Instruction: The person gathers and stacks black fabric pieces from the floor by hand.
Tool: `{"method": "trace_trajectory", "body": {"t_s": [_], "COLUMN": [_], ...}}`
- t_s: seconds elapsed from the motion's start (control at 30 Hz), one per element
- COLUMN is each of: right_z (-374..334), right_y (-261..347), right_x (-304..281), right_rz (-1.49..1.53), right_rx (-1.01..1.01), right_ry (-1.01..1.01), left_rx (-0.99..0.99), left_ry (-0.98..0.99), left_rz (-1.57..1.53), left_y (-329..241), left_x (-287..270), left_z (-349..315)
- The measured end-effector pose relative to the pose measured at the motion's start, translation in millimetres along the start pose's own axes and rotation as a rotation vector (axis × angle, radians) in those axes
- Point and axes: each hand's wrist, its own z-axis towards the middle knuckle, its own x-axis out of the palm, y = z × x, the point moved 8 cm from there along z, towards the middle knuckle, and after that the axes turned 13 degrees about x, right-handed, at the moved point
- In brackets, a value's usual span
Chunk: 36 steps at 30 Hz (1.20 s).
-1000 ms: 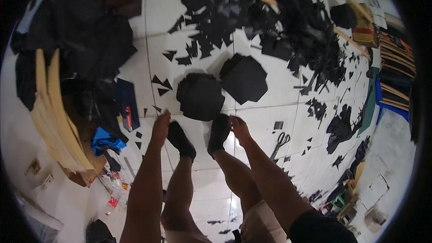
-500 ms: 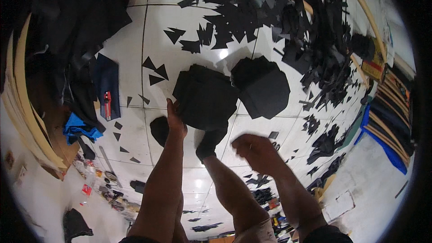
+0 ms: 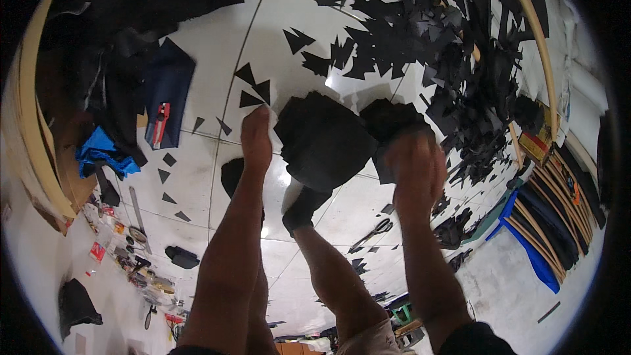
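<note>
Two stacks of black cut sheet pieces with many-sided outlines lie on the tiled floor, the left stack (image 3: 325,141) slightly overlapping or touching the right stack (image 3: 388,117). Just left of the left stack is my left hand (image 3: 256,135), apart from it, fingers curled together with nothing visible in them. Small black triangles (image 3: 252,98) lie beyond its fingertips. My right hand (image 3: 415,164) is smeared by motion over the near right part of the right stack, hiding some of it; whether it touches the pieces cannot be made out. My black-covered foot (image 3: 305,210) is below the left stack.
Black scissors (image 3: 371,235) lie near my right forearm. A red cutter knife (image 3: 160,123) rests on a dark blue piece (image 3: 172,82) at left. Black offcuts (image 3: 460,59) are heaped at far right. Rolled material (image 3: 545,204) stands right; blue cloth (image 3: 105,154) lies left.
My left hand has come away from the left stack's edge. The right hand has moved up and right onto or over the right stack. The view has shifted, and the scissors now show.
</note>
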Motion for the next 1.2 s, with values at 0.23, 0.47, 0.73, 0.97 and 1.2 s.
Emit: {"method": "trace_trajectory", "body": {"t_s": [0.23,0.47,0.73,0.97,1.2], "right_z": [-84.0,24.1,37.9,27.6,-1.5], "right_y": [-243.6,-293.9,-293.5,-270.5,-295.0], "right_x": [-72.4,-19.9,5.6,38.3,3.7], "right_rz": [0.297,0.358,0.570,1.012,0.582], "right_rx": [0.788,0.547,0.569,0.721,0.505], "right_ry": [-0.226,0.010,0.135,0.353,-0.051], "left_rx": [-0.148,-0.396,-0.606,-0.581,-0.043], "left_ry": [0.495,0.704,0.654,0.715,0.780], "left_rz": [0.164,-0.029,-0.122,-0.115,0.410], "left_y": [-7.6,4.1,-1.6,19.9,-48.4], "left_x": [65.6,92.0,91.2,82.8,107.3], "left_z": [40.1,33.8,18.8,33.6,74.7]}}
